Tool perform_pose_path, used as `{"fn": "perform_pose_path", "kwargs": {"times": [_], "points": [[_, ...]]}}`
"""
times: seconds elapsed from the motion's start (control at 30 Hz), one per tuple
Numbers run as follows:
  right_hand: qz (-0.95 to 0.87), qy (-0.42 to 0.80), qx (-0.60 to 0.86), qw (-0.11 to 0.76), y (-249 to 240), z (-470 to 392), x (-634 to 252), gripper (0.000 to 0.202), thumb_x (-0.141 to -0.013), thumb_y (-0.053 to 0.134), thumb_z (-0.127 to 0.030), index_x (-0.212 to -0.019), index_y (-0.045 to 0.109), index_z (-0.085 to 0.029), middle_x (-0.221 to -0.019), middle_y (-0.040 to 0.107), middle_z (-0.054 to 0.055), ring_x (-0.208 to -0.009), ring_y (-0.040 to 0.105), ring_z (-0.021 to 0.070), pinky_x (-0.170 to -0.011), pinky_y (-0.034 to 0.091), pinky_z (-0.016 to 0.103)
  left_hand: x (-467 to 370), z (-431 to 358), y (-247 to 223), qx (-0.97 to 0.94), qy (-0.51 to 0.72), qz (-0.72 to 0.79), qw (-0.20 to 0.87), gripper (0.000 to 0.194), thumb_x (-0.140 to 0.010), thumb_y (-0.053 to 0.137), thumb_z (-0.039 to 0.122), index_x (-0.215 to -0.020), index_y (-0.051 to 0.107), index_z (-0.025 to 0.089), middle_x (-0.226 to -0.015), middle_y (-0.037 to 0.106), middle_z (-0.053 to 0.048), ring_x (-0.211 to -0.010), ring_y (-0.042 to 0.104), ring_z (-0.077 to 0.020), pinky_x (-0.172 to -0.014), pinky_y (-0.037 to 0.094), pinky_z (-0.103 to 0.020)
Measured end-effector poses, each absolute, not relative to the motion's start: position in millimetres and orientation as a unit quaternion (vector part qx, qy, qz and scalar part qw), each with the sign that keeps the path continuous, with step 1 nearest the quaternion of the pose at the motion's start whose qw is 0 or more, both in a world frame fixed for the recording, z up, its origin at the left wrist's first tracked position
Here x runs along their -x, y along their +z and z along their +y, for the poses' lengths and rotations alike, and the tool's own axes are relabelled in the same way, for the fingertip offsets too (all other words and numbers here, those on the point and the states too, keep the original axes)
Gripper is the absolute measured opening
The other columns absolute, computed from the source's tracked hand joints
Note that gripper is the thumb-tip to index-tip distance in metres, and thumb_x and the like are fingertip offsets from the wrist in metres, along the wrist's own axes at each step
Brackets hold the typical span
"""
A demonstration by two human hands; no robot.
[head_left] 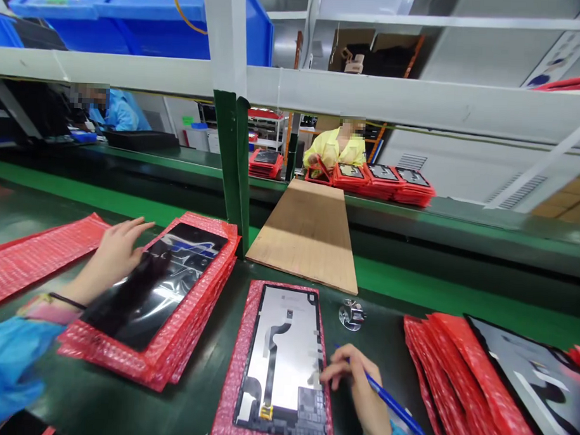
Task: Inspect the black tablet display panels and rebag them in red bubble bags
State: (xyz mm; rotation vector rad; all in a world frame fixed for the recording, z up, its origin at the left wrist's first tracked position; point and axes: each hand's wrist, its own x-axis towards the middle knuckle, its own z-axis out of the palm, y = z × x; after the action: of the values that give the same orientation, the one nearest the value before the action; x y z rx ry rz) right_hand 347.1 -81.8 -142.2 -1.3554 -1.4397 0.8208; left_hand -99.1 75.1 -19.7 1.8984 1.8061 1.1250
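Observation:
A screen panel (285,344) lies silver back up on a pink bubble-wrap sheet (234,368) in front of me. At its right edge, my right hand (360,382) holds a blue pen (392,405), fingertips close to the panel's side. My left hand (117,253) is spread, fingers apart, at the upper left edge of a glossy black panel (159,289). That panel rests on a stack of red bubble-wrap bags (201,316). Whether the left fingertips touch it, I cannot tell.
Red bubble wrap (46,253) lies far left. Red bags (450,375) with another panel (532,378) stand at right. A small round metal object (352,315) sits near a wooden board (313,231). Across the line, a person in yellow (337,146) handles red bags; another wears blue (122,110).

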Motion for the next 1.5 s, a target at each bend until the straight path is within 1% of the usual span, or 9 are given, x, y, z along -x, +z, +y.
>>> {"fn": "perform_pose_path", "kwargs": {"times": [0.07,0.13,0.3,0.47,0.63,1.07,1.2,1.37,1.5], "points": [[-0.562,0.402,0.55,0.47,-144.8,-86.8,-331.9,0.048,-0.099,0.007,-0.043,-0.101,0.049,-0.02,-0.059,0.069,0.004,-0.04,0.06,0.0182,-0.036,0.043,0.027,66.7,56.9,-18.9,-0.687,0.393,0.603,0.097,0.047,-0.083,0.055,0.037,-0.122,0.055,0.012,-0.146,0.044,-0.015,-0.14,0.027,-0.0313,-0.115,0.016,-0.052],[-0.541,0.425,0.559,0.462,-150.7,-88.0,-322.6,0.041,-0.097,0.021,-0.05,-0.092,0.049,-0.021,-0.06,0.066,0.002,-0.042,0.057,0.0156,-0.038,0.037,0.024,27.3,31.3,-25.6,-0.729,0.372,0.559,0.131,0.044,-0.084,0.053,0.036,-0.124,0.054,0.016,-0.139,0.051,-0.013,-0.132,0.041,-0.0274,-0.113,0.025,-0.046],[-0.536,0.384,0.604,0.448,-165.6,-87.3,-318.1,0.044,-0.079,0.061,-0.052,-0.055,0.04,-0.023,-0.046,0.046,-0.005,-0.047,0.043,0.0125,-0.05,0.032,0.026,-51.7,-21.5,-70.5,-0.589,0.308,0.472,0.579,0.046,-0.073,0.064,0.027,-0.118,0.057,0.019,-0.115,0.064,-0.011,-0.11,0.058,-0.0246,-0.098,0.043,-0.039],[-0.551,0.357,0.618,0.433,-169.4,-88.2,-316.4,0.043,-0.079,0.058,-0.047,-0.051,0.033,-0.024,-0.045,0.038,-0.006,-0.048,0.036,0.0126,-0.053,0.029,0.027,-67.6,-31.6,-103.3,-0.351,0.32,0.502,0.723,0.04,-0.059,0.069,0.007,-0.099,0.064,0.015,-0.097,0.067,-0.008,-0.098,0.061,-0.0221,-0.09,0.044,-0.034],[-0.565,0.355,0.619,0.414,-165.6,-87.0,-314.2,0.039,-0.075,0.059,-0.041,-0.05,0.034,-0.024,-0.045,0.036,-0.006,-0.048,0.037,0.013,-0.054,0.027,0.028,-71.1,-31.4,-101.4,-0.306,0.337,0.493,0.742,0.041,-0.059,0.069,0.007,-0.099,0.062,0.013,-0.105,0.065,-0.011,-0.105,0.058,-0.0216,-0.094,0.042,-0.032],[-0.49,0.463,0.589,0.446,-156.2,-85.2,-317.6,0.046,-0.077,0.056,-0.06,-0.053,0.036,-0.025,-0.039,0.041,-0.006,-0.038,0.032,0.0101,-0.045,0.027,0.026,-94.4,-14.3,-95.4,-0.278,0.334,0.514,0.74,0.031,-0.06,0.068,0.009,-0.089,0.058,0.015,-0.069,0.065,0.0,-0.066,0.061,-0.0136,-0.064,0.043,-0.024],[-0.475,0.505,0.562,0.452,-150.7,-84.1,-318.4,0.048,-0.073,0.063,-0.062,-0.056,0.041,-0.023,-0.04,0.046,-0.006,-0.036,0.034,0.0085,-0.04,0.023,0.022,-119.6,-12.8,-92.8,-0.313,0.316,0.458,0.77,0.026,-0.06,0.073,0.015,-0.084,0.064,0.01,-0.075,0.07,-0.01,-0.068,0.066,-0.022,-0.07,0.049,-0.034],[-0.437,0.529,0.541,0.486,-147.3,-81.1,-328.9,0.047,-0.08,0.051,-0.066,-0.068,0.053,-0.02,-0.046,0.057,-0.002,-0.036,0.047,0.011,-0.04,0.034,0.022,-136.2,-14.2,-92.8,-0.349,0.354,0.454,0.739,0.054,-0.054,0.074,0.008,-0.107,0.061,0.013,-0.088,0.073,-0.01,-0.07,0.069,-0.0249,-0.07,0.051,-0.037],[-0.403,0.466,0.566,0.548,-139.8,-77.2,-352.7,0.049,-0.088,0.043,-0.063,-0.084,0.062,-0.018,-0.033,0.044,-0.007,-0.028,0.032,0.0078,-0.034,0.025,0.02,-128.9,-5.8,-74.2,-0.395,0.402,0.433,0.703,0.058,-0.062,0.078,0.017,-0.117,0.057,0.018,-0.104,0.072,-0.009,-0.087,0.069,-0.0258,-0.079,0.05,-0.035]]}}
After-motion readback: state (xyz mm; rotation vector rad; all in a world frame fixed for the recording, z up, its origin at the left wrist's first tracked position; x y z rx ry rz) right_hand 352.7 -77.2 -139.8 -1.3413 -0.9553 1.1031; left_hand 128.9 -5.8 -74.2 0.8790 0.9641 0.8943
